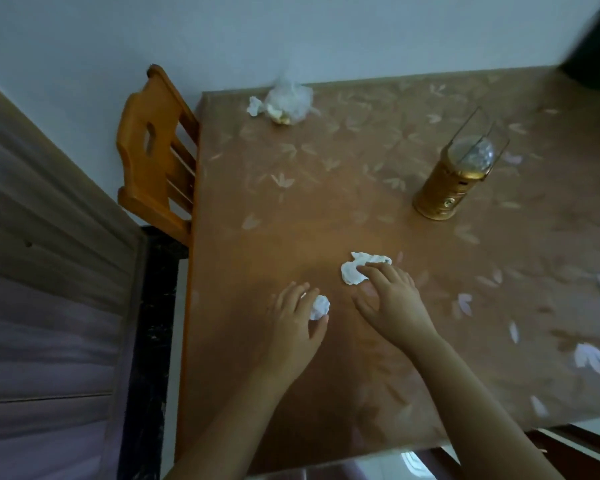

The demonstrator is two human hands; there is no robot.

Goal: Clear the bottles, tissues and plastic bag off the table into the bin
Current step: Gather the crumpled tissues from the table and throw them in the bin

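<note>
Now the left hand (297,315) is curled round a small tissue wad (319,307), while the right hand (390,296), fingers spread and holding nothing, touches a bigger tissue (355,270) lying on the table (291,209). Best pinch that one whole, so no scrap stays behind. The bag (288,102) sits far off; no bin shows.

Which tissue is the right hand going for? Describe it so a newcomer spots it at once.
Start at the brown leaf-patterned table; near its middle, towards the camera, the right hand has fingertips on a crumpled white tissue. It lies flat on the cloth, larger and more spread out than the small wad gripped in the left hand, and far from the plastic bag at the far edge.
</note>
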